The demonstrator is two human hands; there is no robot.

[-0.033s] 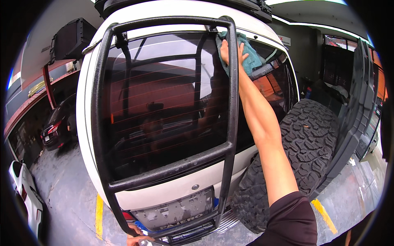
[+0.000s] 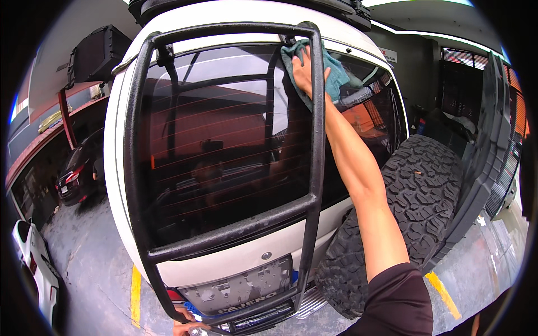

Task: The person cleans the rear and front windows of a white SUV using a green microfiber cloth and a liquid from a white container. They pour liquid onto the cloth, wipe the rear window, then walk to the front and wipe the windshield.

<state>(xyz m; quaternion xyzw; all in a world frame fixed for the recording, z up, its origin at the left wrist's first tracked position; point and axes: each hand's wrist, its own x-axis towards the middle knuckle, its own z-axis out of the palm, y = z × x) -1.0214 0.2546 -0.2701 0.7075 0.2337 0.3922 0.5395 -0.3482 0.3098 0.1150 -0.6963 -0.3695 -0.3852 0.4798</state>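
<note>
High on the dark rear window [image 2: 224, 140] of a white vehicle, my right hand [image 2: 304, 73] presses a teal cloth [image 2: 335, 78] against the glass. The hand reaches in behind the right rail of a black ladder [image 2: 318, 168], so the rail hides part of the hand and cloth. Low at the left, my left hand [image 2: 188, 325] is closed beside the ladder's bottom bar. A small pale round piece shows at its fingers; what it holds is mostly cut off by the lower edge.
A large knobby spare tyre [image 2: 417, 196] sits right of the ladder, beside my right arm. Beyond it stand dark grey panels [image 2: 476, 162]. A black box [image 2: 98, 53] juts out at upper left. A dark car [image 2: 81, 173] and a white car [image 2: 36, 269] are parked left.
My right hand has slid left along the top of the glass, taking the cloth with it; its fingers now show left of the rail. My left hand stays in place.
</note>
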